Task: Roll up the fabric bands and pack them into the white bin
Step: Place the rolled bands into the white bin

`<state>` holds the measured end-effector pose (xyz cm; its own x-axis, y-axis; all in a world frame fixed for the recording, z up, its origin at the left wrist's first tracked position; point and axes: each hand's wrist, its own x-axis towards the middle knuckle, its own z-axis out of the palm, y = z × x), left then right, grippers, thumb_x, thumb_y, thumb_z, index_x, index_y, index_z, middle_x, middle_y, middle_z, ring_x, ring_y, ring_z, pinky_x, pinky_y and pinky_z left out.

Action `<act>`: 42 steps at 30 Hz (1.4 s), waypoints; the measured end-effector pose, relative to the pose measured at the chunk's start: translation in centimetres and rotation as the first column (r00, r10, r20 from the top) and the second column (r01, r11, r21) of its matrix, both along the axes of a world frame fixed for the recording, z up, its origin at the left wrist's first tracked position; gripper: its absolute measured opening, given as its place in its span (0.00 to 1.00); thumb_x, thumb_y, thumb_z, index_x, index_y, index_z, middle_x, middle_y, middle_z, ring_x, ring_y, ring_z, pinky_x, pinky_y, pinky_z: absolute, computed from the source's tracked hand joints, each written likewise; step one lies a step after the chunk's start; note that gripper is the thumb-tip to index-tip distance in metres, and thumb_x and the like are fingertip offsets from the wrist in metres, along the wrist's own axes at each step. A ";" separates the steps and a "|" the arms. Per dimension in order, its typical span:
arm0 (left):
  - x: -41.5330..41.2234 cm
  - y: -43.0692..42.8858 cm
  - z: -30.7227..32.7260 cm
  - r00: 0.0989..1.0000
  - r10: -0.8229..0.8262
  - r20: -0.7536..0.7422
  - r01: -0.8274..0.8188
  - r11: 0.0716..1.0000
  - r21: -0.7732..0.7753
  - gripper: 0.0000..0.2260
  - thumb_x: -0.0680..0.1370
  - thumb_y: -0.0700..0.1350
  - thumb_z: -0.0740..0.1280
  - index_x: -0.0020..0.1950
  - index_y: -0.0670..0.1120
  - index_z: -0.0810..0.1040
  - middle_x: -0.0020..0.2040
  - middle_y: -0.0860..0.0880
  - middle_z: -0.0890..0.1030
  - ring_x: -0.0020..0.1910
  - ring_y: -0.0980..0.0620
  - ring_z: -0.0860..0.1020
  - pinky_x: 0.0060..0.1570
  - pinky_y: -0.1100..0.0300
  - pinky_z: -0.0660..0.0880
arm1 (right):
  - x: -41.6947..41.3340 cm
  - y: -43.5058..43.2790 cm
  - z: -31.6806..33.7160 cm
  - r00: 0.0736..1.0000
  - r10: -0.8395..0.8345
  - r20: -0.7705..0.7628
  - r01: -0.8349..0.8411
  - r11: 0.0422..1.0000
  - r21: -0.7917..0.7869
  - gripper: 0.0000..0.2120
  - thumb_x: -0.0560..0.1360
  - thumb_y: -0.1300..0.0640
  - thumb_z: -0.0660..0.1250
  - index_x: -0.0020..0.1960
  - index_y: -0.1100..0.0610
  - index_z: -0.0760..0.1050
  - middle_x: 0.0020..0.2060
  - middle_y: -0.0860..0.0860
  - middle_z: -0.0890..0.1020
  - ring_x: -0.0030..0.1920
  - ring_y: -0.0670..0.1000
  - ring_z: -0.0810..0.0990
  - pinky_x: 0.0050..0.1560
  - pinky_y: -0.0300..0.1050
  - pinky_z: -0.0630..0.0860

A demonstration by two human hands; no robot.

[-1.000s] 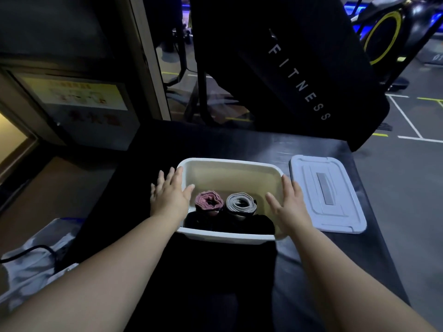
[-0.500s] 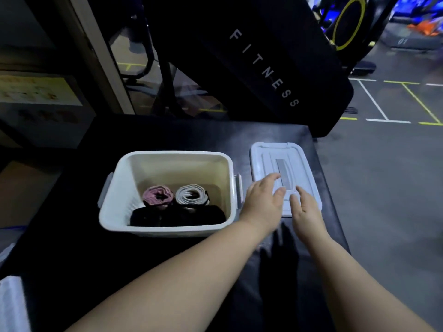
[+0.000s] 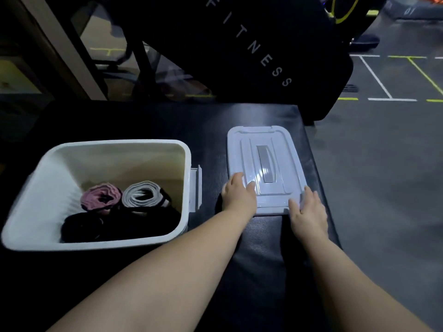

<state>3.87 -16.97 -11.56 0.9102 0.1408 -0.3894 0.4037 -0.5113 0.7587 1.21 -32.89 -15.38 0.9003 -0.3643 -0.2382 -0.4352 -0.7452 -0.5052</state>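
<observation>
From the head camera, looking down at the black padded bench (image 3: pixel 167 121): the white bin (image 3: pixel 96 149) sits on the left, open, its rim blurred along the left side. Inside, against the near wall, the bands are rolled. A pink roll (image 3: pixel 100 196) and a grey roll (image 3: pixel 140 194) stand side by side, touching. Black rolls (image 3: pixel 84 226) lie just nearer than them, too dark to count. The far part of the bin floor is bare. A pale latch (image 3: pixel 196 188) sticks out from the bin's right wall. To the right of the bin, apart from it, the lid (image 3: pixel 263 164) lies flat on the bench, and both hands are on its near end. The left hand (image 3: pixel 238 196) rests on the near left corner with its fingers slightly bent over the top. I cannot tell whether the thumb hooks under the edge, so whether it grips is unclear. The right hand (image 3: pixel 308 212) is at the near right corner, fingers fairly straight and spread, with the tips on the lid's edge and nothing held. Both forearms are bare and reach in from the near edge. Beyond the bench leans a black panel (image 3: pixel 251 51) lettered FITNESS. On the right is grey floor (image 3: pixel 383 164) marked with white and yellow lines.
</observation>
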 end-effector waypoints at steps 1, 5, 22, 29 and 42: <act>0.2 -0.1 -0.4 1.000 0.028 0.006 -0.028 1.000 -0.001 0.22 0.83 0.49 0.58 0.76 0.45 0.61 0.77 0.48 0.61 0.75 0.45 0.58 0.73 0.54 0.56 | 0.2 0.1 -0.4 1.000 -0.006 0.015 0.006 1.000 0.000 0.32 0.75 0.40 0.54 0.74 0.57 0.62 0.73 0.58 0.66 0.73 0.59 0.63 0.70 0.60 0.63; 0.9 -0.6 -1.8 0.987 0.158 -0.001 -0.158 0.987 -0.024 0.25 0.83 0.50 0.59 0.78 0.48 0.56 0.80 0.48 0.53 0.77 0.45 0.53 0.74 0.52 0.54 | 0.2 0.5 -1.4 0.997 -0.065 0.035 0.065 0.998 -0.011 0.31 0.79 0.44 0.60 0.77 0.55 0.57 0.75 0.54 0.64 0.75 0.55 0.59 0.72 0.57 0.59; 3.5 -1.4 3.2 0.870 0.466 -0.161 -0.488 0.761 -0.428 0.12 0.81 0.45 0.60 0.62 0.42 0.70 0.57 0.44 0.79 0.51 0.44 0.78 0.47 0.56 0.73 | 0.3 -0.9 3.0 0.945 -0.288 0.158 0.177 0.852 0.493 0.40 0.77 0.59 0.66 0.80 0.52 0.44 0.75 0.50 0.62 0.72 0.52 0.65 0.74 0.52 0.62; 0.1 -1.2 7.5 0.812 0.537 -0.229 -0.549 0.568 -0.613 0.05 0.81 0.45 0.61 0.56 0.47 0.68 0.47 0.51 0.76 0.43 0.53 0.75 0.48 0.55 0.73 | -0.6 2.9 7.4 0.808 -0.586 0.063 0.295 0.496 0.817 0.41 0.77 0.55 0.68 0.79 0.52 0.45 0.65 0.51 0.74 0.56 0.49 0.77 0.58 0.47 0.73; -2.8 15.5 14.0 0.673 0.739 -0.031 -0.521 0.444 -0.729 0.14 0.75 0.43 0.72 0.53 0.47 0.68 0.51 0.47 0.77 0.47 0.50 0.77 0.50 0.55 0.75 | -3.2 10.4 13.1 0.887 -0.417 0.199 0.022 0.469 0.883 0.14 0.80 0.62 0.61 0.63 0.50 0.76 0.54 0.53 0.84 0.54 0.56 0.83 0.56 0.56 0.79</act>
